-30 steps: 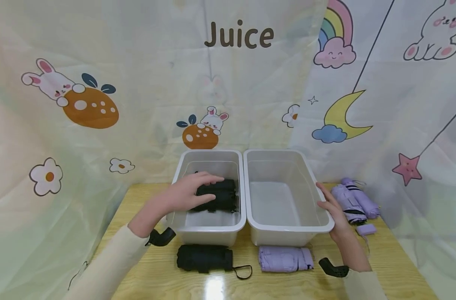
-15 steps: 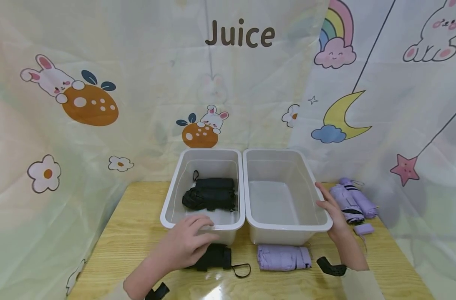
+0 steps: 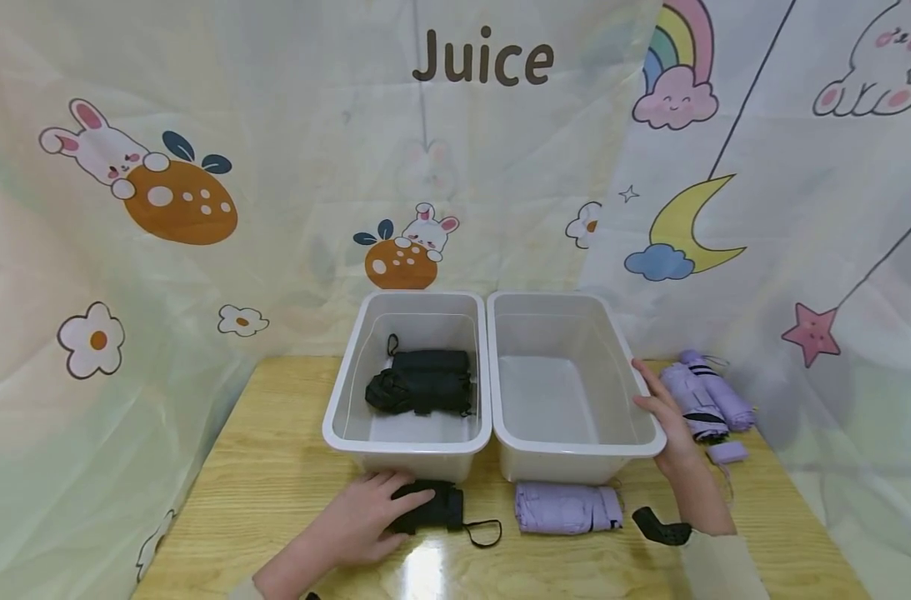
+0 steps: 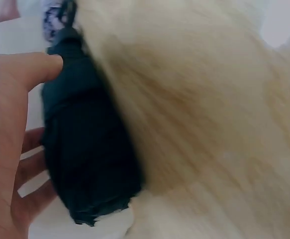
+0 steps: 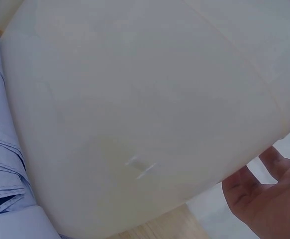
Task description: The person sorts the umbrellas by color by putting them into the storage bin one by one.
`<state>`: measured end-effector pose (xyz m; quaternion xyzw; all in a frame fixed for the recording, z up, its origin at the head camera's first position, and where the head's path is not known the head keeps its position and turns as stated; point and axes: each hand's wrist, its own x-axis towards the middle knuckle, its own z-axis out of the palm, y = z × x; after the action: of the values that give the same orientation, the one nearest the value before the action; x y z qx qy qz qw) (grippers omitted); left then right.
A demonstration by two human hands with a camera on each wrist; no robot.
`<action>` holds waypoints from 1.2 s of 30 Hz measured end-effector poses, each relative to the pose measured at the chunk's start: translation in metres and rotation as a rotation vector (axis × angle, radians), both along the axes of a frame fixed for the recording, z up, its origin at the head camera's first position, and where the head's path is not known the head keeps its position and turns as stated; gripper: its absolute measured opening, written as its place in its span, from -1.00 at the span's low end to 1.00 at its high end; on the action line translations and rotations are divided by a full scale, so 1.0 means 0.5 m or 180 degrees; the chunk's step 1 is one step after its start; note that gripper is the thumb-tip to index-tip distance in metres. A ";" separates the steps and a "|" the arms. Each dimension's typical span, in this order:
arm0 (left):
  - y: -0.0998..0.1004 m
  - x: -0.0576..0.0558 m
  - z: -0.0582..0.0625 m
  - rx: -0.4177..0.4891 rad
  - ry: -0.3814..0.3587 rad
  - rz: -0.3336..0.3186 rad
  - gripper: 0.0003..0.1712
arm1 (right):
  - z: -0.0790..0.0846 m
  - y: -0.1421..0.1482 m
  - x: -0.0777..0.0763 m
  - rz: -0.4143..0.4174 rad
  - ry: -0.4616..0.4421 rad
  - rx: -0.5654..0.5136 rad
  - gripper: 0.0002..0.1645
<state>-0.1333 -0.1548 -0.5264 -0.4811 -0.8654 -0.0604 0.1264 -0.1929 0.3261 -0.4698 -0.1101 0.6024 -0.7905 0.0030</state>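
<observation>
My left hand (image 3: 368, 515) is at a folded black umbrella (image 3: 443, 507) on the table, in front of the left white bin (image 3: 417, 448). In the left wrist view, the hand curls round the umbrella (image 4: 87, 124), its fingers partly hidden behind it. The wrist loop lies to the right. Two more black umbrellas (image 3: 425, 387) lie side by side inside that bin. My right hand (image 3: 676, 433) grips the outer rim of the right white bin (image 3: 578, 450); in the right wrist view, curled fingers (image 5: 241, 186) meet its edge. Nothing lies inside this bin.
A folded lilac umbrella (image 3: 568, 508) lies before the right bin. Further lilac umbrellas (image 3: 703, 396) lie at the table's right, with a lilac handle (image 3: 728, 452) beside my right wrist. A printed cloth (image 3: 297, 167) hangs behind the wooden table (image 3: 275, 433).
My left hand has withdrawn from over the left bin and come down onto the black umbrella in front. My right hand has stayed at the right bin's rim.
</observation>
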 end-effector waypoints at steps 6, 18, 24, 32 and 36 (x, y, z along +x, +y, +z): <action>0.011 0.001 -0.026 -0.0076 0.0041 0.0078 -0.10 | 0.000 0.000 0.001 0.0005 0.0014 -0.0027 -0.32; 0.022 0.002 -0.035 -0.0434 -0.0865 0.0191 -0.02 | -0.004 -0.004 0.003 0.0028 0.0021 -0.0055 -0.32; 0.017 -0.010 -0.024 -0.0405 -0.0976 0.0058 -0.04 | 0.000 -0.005 0.000 -0.0015 -0.0006 0.0031 -0.31; 0.020 0.004 0.037 -0.0368 -0.1002 0.0166 0.01 | 0.003 -0.003 0.005 -0.0012 -0.0023 0.0022 -0.30; 0.032 0.021 0.109 -0.0341 -0.0915 0.0131 0.04 | 0.001 -0.004 0.006 -0.0023 -0.0038 0.0068 -0.31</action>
<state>-0.1229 -0.1387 -0.4717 -0.4557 -0.8862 -0.0798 -0.0235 -0.1899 0.3242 -0.4691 -0.1031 0.6113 -0.7847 0.0050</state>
